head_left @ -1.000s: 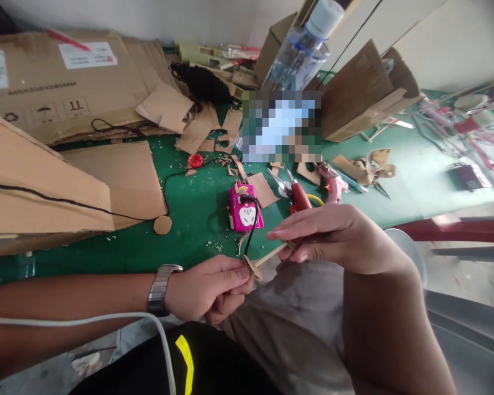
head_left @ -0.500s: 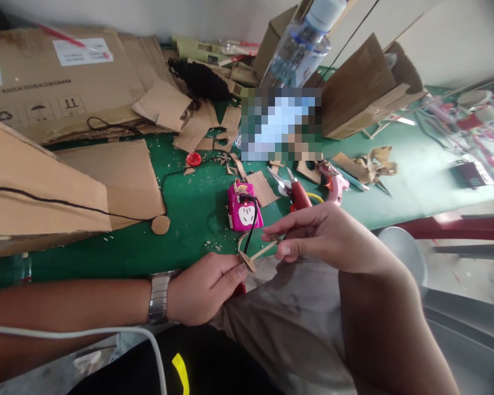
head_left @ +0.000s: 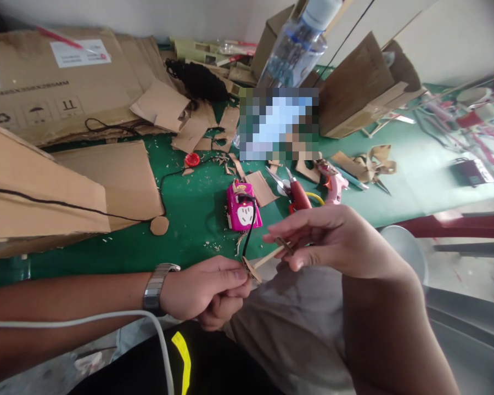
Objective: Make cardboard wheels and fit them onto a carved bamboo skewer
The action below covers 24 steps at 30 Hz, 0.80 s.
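My left hand [head_left: 208, 288], with a metal watch on its wrist, pinches a small cardboard disc [head_left: 252, 271] at its edge. A thin wooden stick [head_left: 268, 255] slants up from this disc toward my right hand [head_left: 327, 241]. Near the stick's upper end is a second small cardboard piece [head_left: 285, 245], seen nearly edge-on between my right thumb and fingers. How firmly those fingertips press on it is partly hidden. Just beyond both hands, a pink power adapter [head_left: 244, 207] with a black plug and cord rests on the green table [head_left: 193, 219].
Scissors [head_left: 279, 180], a red-handled tool [head_left: 299, 192] and a pink glue gun [head_left: 334, 184] lie beyond my right hand. Cardboard panels [head_left: 119, 175] stand at left. Further back are a water bottle [head_left: 294, 49], a cardboard box [head_left: 366, 88] and scraps. A white cable [head_left: 107, 315] crosses my left forearm.
Both hands have shifted slightly right and down with the disc and stick. More of my left hand's curled fingers shows, and the small piece at my right fingertips is more visible.
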Available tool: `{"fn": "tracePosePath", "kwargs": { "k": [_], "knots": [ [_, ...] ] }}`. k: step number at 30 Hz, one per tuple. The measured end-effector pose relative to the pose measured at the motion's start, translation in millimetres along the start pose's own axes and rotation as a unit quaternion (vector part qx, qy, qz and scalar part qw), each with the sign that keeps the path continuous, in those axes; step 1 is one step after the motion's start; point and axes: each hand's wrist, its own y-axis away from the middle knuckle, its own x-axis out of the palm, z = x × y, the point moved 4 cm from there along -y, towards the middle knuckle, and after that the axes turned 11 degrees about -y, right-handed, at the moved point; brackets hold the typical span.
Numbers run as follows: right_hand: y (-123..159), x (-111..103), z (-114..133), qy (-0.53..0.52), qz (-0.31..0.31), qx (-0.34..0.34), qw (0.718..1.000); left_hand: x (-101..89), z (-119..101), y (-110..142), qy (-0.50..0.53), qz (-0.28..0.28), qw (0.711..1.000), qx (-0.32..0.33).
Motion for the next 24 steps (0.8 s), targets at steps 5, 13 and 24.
{"fn": "tracePosePath", "kwargs": {
  "k": [5,13,24],
  "knots": [
    [2,-6,5,0.039,-0.098,-0.083,0.991,-4.6,-2,-1,0.033,-0.027,0.999,0.029],
    [-3,12,6,0.179,-0.18,-0.192,0.948,-6.4,-4,-2,0.033,-0.061,0.995,0.072],
    [-11,36,-10,0.214,-0.261,-0.265,0.903,-6.9,-4,-1,0.054,-0.101,0.988,0.1]
  ]
}}
